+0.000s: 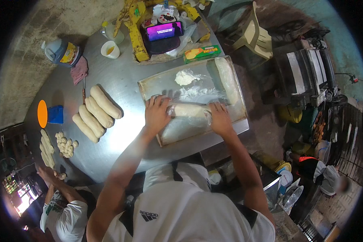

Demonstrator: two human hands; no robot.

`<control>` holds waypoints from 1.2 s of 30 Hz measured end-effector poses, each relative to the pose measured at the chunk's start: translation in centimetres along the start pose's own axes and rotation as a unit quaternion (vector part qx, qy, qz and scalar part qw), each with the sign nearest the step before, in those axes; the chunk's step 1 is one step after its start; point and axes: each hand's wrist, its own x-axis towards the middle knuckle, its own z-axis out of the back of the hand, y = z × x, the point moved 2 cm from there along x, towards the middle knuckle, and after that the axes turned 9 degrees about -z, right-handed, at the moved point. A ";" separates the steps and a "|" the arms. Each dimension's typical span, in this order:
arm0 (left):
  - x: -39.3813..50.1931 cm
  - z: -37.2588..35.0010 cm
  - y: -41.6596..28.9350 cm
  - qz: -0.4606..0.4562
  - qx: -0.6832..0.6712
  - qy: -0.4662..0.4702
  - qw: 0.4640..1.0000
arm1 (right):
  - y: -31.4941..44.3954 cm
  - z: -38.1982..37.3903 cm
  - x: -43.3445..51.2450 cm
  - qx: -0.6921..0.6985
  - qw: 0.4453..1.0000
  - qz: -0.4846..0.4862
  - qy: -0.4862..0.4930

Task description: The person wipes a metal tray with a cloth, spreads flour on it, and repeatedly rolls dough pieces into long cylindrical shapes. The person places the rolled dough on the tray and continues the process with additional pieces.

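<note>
Over a shallow metal baking tray (175, 132), a dough log (189, 110) lies crosswise between my two hands. My left hand (158, 114) grips its left end, and my right hand (219, 119) holds its right end, with clear plastic around the fingers. White powder, likely flour (186, 77), is heaped and spread just beyond the dough. A second dough log (227, 80), dusted white, rests along the tray's right side. Left of the tray, several plain dough logs (94, 110) lie side by side on the metal table (125, 81).
A co-worker's hands (48, 175) are at the table's lower left, near small dough pieces (66, 145) and thin dough strips (47, 148). A white cup (110, 50), a green box (202, 53) and a propped phone (165, 31) stand at the far side. A plastic chair (255, 37) is beyond the table.
</note>
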 end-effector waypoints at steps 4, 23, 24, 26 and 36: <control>-3.4 -3.6 -2.9 -0.188 -0.012 0.079 0.979 | 1.7 -2.9 -2.5 -0.077 0.992 0.058 -0.079; -3.3 -4.5 -0.1 -0.022 -0.260 0.145 0.954 | -2.2 -2.6 -0.4 0.031 0.997 0.054 -0.043; -4.4 -5.4 0.2 -0.092 -0.150 0.104 0.979 | -2.6 -3.2 -0.8 -0.011 0.985 0.066 -0.160; -5.5 -5.7 -0.3 -0.156 -0.046 0.092 0.982 | -1.7 -2.9 -1.4 -0.013 0.993 0.087 -0.083; 4.3 -4.7 1.4 -0.047 0.058 0.098 0.992 | -1.4 -3.8 5.8 -0.032 0.968 0.095 -0.232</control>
